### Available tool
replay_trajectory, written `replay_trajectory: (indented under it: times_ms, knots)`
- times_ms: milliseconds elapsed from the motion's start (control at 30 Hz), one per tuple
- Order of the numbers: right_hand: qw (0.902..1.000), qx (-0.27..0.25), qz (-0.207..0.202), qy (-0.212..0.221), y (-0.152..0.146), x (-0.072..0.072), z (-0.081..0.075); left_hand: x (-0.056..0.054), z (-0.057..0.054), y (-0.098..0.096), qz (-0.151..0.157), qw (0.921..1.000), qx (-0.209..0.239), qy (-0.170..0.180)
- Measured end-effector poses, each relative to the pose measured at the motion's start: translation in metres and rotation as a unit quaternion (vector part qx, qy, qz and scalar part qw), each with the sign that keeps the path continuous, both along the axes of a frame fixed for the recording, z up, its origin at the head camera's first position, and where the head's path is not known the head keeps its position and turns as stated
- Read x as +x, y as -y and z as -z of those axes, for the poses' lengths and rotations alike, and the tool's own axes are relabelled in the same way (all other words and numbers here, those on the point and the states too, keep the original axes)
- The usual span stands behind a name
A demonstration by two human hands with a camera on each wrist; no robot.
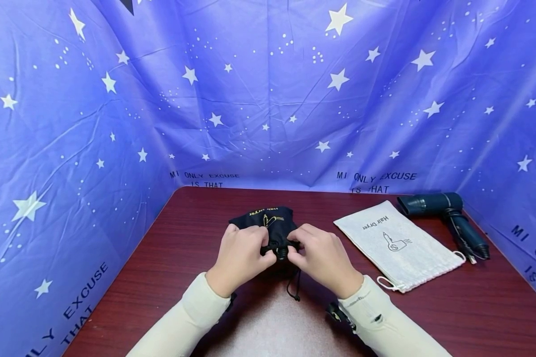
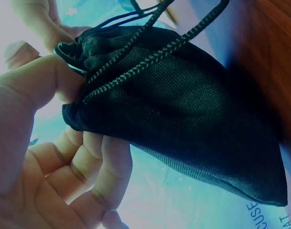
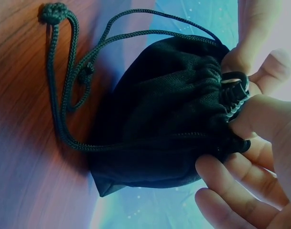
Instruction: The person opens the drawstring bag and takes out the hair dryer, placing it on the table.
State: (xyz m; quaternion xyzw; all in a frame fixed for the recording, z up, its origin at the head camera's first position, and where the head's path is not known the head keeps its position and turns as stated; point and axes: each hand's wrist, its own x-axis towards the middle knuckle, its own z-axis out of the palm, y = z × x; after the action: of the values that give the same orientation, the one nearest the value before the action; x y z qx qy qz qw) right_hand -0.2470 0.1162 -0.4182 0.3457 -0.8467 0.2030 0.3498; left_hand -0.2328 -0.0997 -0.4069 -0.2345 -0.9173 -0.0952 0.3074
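A black drawstring pouch (image 1: 274,225) with a yellow "Hair Dryer" print lies at mid-table, its gathered mouth towards me. My left hand (image 1: 243,250) pinches one side of the mouth between thumb and fingers. On the opposite side my right hand (image 1: 319,253) pinches the rim likewise. Inside the opening, a black ribbed piece (image 3: 235,99) shows in the right wrist view; the rest of the contents is hidden by the cloth. Knotted black drawstrings (image 3: 64,95) hang from the pouch down to the tabletop. They cross the cloth in the left wrist view.
To the right lies a white drawstring bag (image 1: 384,243) printed "Hair Dryer". Beyond it is a dark hair dryer (image 1: 433,203), handle folded towards me. The reddish-brown table (image 1: 161,277) is bordered by blue star-printed cloth (image 1: 268,99) at the back and sides.
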Motion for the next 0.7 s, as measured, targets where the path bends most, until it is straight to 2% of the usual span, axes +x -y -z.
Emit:
replay_trajectory:
  times_ms: [700]
  knots:
    - [0.9998, -0.001, 0.009, 0.015, -0.0043, -0.0006, -0.0040, 0.0003, -0.0021, 0.0020, -0.008, 0.9999, 0.002, 0.015]
